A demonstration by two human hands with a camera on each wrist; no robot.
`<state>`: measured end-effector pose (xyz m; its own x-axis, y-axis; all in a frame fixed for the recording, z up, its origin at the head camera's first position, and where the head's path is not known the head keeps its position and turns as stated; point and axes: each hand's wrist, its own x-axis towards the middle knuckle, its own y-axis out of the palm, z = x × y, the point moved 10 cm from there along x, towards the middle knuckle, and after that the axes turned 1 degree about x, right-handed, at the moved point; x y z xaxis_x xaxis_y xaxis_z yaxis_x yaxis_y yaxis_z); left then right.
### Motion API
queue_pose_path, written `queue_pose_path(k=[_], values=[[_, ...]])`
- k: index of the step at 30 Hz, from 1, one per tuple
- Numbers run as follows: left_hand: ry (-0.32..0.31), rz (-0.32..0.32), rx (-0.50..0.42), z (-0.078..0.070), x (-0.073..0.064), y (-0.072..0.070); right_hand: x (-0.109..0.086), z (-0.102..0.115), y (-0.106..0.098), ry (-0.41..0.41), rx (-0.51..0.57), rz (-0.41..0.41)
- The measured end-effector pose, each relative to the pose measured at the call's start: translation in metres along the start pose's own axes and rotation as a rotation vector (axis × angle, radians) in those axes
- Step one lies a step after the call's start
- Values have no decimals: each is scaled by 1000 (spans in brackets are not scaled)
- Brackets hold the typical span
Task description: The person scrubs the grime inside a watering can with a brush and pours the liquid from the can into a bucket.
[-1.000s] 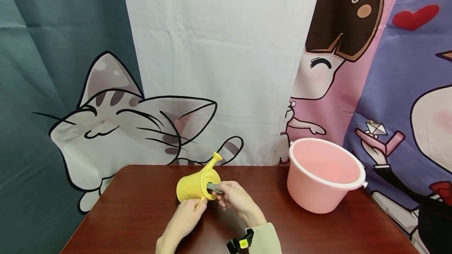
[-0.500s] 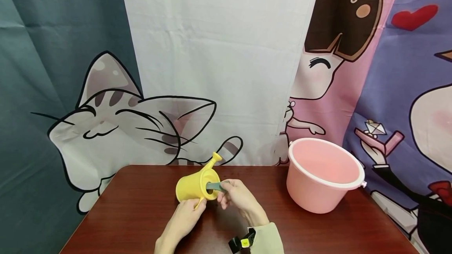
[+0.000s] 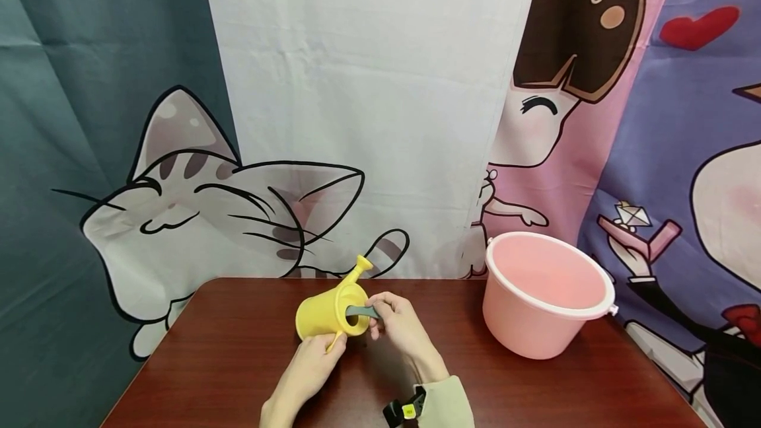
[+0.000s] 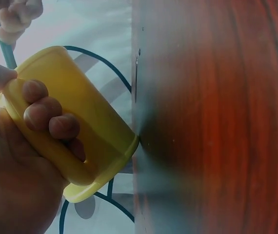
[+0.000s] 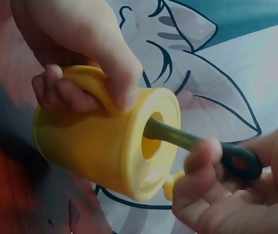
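Observation:
A small yellow watering can (image 3: 318, 314) is tilted on its side over the table, its round top opening turned right and its spout pointing up. My left hand (image 3: 314, 363) grips the can's handle, with fingers curled through it in the left wrist view. My right hand (image 3: 404, 332) pinches the end of a dark green handle (image 5: 178, 136) with a hole near its tip. The other end of this handle goes into the can's opening, so whatever it belongs to is hidden inside. In the left wrist view the can's bottom edge (image 4: 138, 141) is right at the tabletop.
A pink bucket (image 3: 523, 335) with a white rim stands at the right of the brown wooden table (image 3: 196, 362). Behind the table hang printed cloths (image 3: 368, 84) with cartoon figures. A black device (image 3: 404, 409) is strapped at the right wrist.
The right hand has shifted slightly, its fingers now higher, and a bit more of the green handle shows outside the opening than a second ago. The left hand and watering can stay nearly still.

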<state>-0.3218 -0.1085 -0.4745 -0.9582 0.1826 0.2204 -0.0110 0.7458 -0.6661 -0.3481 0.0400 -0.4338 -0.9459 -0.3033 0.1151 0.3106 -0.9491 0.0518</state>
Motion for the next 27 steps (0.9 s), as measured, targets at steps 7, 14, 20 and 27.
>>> queue_pose_path(k=[7, 14, 20, 27], values=[[-2, -18, 5, 1, -1, -2, 1, -4, 4, 10, 64, 110], [-15, 2, -1, 6, 1, 0, 1, 2, 9, -78, -10, 165], [-16, 7, 0, 5, 1, 0, 0, 18, 9, -290, -230, 60], [-17, 1, 6, 4, 1, 0, -15, 43, 18, -670, -573, -43]])
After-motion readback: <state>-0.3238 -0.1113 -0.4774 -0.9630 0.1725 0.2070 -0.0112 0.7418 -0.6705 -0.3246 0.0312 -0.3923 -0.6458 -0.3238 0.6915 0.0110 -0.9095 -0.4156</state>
